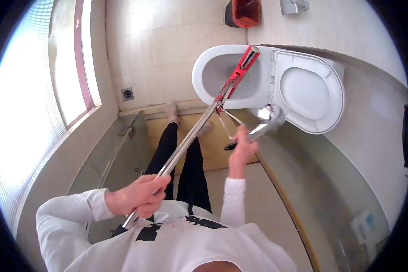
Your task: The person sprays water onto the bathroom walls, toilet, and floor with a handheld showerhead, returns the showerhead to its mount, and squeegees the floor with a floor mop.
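My left hand (140, 196) is closed around the metal pole of a mop (188, 141). The pole slants up and away to a red-framed mop head (245, 63), which is over the open bowl of a white toilet (205, 86). A thin metal lever hangs off the pole below the red frame, close to my right hand. My right hand (243, 152) is closed on a chrome piece that looks like a shower head (264, 128), with a rounded shiny end and a black tip. The mop's underside is hidden.
The toilet's lid (306, 93) is raised against the tank. A red-lined bin (245, 13) stands past the toilet. Glass panels (319, 181) rise on both sides, with a low ledge (186, 107) across the floor. A floor drain (127, 94) sits near the window wall.
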### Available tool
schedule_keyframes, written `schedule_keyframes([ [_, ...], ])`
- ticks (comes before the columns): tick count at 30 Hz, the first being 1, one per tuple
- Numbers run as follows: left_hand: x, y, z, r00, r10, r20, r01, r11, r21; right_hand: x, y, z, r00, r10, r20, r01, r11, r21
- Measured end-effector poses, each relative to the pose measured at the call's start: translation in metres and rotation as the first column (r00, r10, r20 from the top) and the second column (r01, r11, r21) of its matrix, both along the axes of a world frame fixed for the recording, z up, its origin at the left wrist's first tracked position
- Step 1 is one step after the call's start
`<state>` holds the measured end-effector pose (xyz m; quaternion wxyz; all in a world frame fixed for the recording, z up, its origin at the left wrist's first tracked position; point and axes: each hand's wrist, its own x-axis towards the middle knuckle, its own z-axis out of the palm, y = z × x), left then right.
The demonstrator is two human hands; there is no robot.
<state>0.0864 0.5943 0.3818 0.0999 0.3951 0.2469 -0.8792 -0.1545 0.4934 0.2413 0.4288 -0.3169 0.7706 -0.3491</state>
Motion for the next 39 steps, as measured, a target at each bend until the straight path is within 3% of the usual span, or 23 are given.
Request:
schedule_keyframes([
  [3,0.003,0.002,-0.012,1.000,0.008,-0.004,-0.008,0.999,-0.041,0.016,0.002,0.005,1.000,0.002,-0.002,-0.002,1.000,-0.024],
  [6,0.019,0.011,-0.018,0.999,0.030,-0.040,-0.031,0.999,-0.024,-0.008,-0.039,-0.025,0.996,0.050,-0.073,-0.055,0.995,-0.080],
  [9,0.025,0.015,-0.015,0.994,0.030,-0.104,-0.024,0.998,0.054,-0.027,-0.078,-0.078,0.984,0.167,0.065,-0.164,0.985,-0.048],
  [12,0.035,0.034,-0.008,0.989,0.057,-0.134,-0.047,0.996,0.074,-0.011,-0.089,-0.115,0.945,0.110,0.309,-0.129,0.991,0.044],
  [13,0.039,0.038,-0.008,0.995,0.022,-0.097,-0.022,1.000,0.006,-0.006,-0.088,-0.114,0.943,0.110,0.314,-0.128,0.991,0.037],
  [16,0.059,0.038,-0.017,0.998,0.013,-0.061,-0.012,1.000,0.021,-0.005,-0.079,-0.091,0.979,0.026,0.203,-0.034,0.999,0.040],
  [18,0.072,0.047,-0.030,0.992,0.060,-0.108,-0.054,0.997,0.054,-0.016,-0.079,-0.059,0.971,0.214,0.106,-0.212,0.977,-0.028],
  [20,0.076,0.047,-0.036,0.998,-0.046,-0.039,0.045,0.999,-0.021,-0.017,-0.076,-0.032,0.976,0.190,0.109,-0.184,0.981,-0.063],
  [24,0.081,0.041,-0.040,0.991,-0.125,0.040,0.128,0.989,-0.074,-0.034,-0.073,-0.032,0.969,0.130,0.212,-0.106,0.987,-0.120],
  [26,0.086,0.037,-0.040,0.988,-0.143,0.060,0.147,0.986,-0.084,-0.040,-0.073,-0.033,0.984,0.063,0.165,-0.058,0.998,-0.034],
  [28,0.088,0.035,-0.040,0.948,-0.255,0.188,0.285,0.946,-0.153,-0.040,-0.079,-0.016,0.977,0.107,0.185,-0.091,0.991,-0.094],
  [30,0.092,0.028,-0.041,0.942,-0.275,0.190,0.311,0.930,-0.196,-0.045,-0.076,-0.010,0.971,0.136,0.195,-0.106,0.982,-0.156],
  [32,0.087,0.010,-0.027,0.765,-0.511,0.393,0.610,0.771,-0.185,-0.050,-0.074,-0.018,0.967,0.130,0.219,-0.114,0.990,-0.081],
  [33,0.082,0.006,-0.019,0.763,-0.511,0.397,0.612,0.768,-0.189,-0.052,-0.074,-0.022,0.968,0.133,0.214,-0.123,0.991,-0.056],
  [35,0.072,0.003,-0.006,0.622,-0.574,0.532,0.759,0.610,-0.229,-0.058,-0.070,-0.022,0.971,0.134,0.196,-0.125,0.990,-0.060],
  [39,0.063,0.008,0.016,0.586,-0.561,0.585,0.800,0.516,-0.306,-0.070,-0.068,-0.008,0.980,0.109,0.169,-0.094,0.991,-0.097],
])
